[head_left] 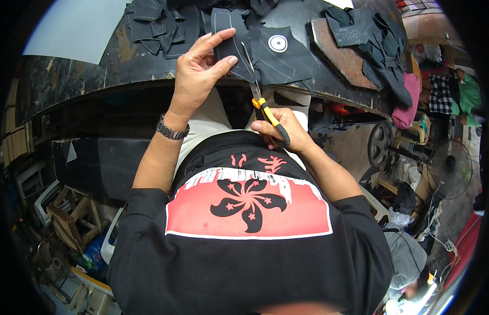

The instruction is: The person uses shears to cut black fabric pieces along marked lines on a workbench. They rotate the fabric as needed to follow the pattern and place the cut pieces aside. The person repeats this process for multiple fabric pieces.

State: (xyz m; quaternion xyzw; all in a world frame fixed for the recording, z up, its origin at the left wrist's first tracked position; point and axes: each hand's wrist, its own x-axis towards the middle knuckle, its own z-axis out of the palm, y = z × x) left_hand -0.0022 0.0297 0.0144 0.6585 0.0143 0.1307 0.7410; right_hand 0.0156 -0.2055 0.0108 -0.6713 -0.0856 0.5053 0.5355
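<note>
My right hand (pixel 286 128) grips the yellow-and-black handles of a pair of scissors (pixel 266 111), whose blades point away from me, parted. The blades are at the right side of a dark fabric piece (pixel 223 25) with pale marked lines. At that piece's left edge, my left hand (pixel 197 71) holds it, with the thumb and index finger stretched over the cloth; the other fingers are partly hidden. Just right of the blades lies another dark marked piece (pixel 286 65), bearing a white disc with a dark ring (pixel 277 43).
Heaps of dark cut pieces (pixel 155 23) lie at the back left of the worn black table (pixel 71 79). On the right, a brown board (pixel 339 58) has crumpled dark cloth (pixel 383 50) on it. A pale sheet (pixel 76 29) covers the far left. Below right stands a fan (pixel 449 163).
</note>
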